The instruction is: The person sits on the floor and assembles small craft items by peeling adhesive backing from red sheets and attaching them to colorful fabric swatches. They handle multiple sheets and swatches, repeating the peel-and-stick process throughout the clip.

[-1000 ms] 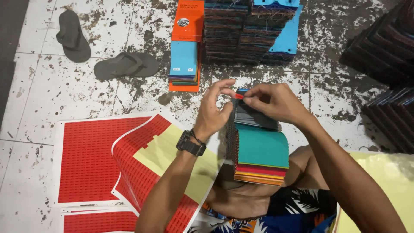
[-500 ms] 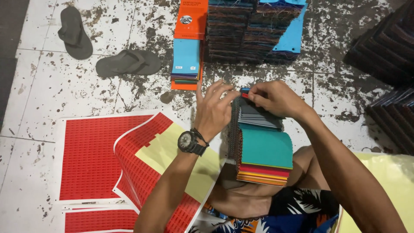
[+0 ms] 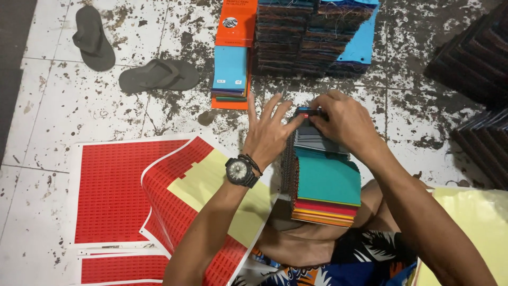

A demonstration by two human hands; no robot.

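A thick swatch stack (image 3: 324, 182) is propped on the lap, teal sheet uppermost. Its top edge is pinched by the right hand (image 3: 344, 121), while the left hand (image 3: 270, 132) is spread wide against its side. If that pinch is loosened, the leaves could fan out and slide onto the floor (image 3: 79, 106).

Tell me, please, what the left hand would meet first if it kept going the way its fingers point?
Probably the orange-and-blue swatch book on the floor ahead: the left hand has fingers spread, pointing up the picture towards it, though depth is hard to judge.

Thick multicoloured fabric swatch stack (image 3: 325, 182), teal-topped, on lap
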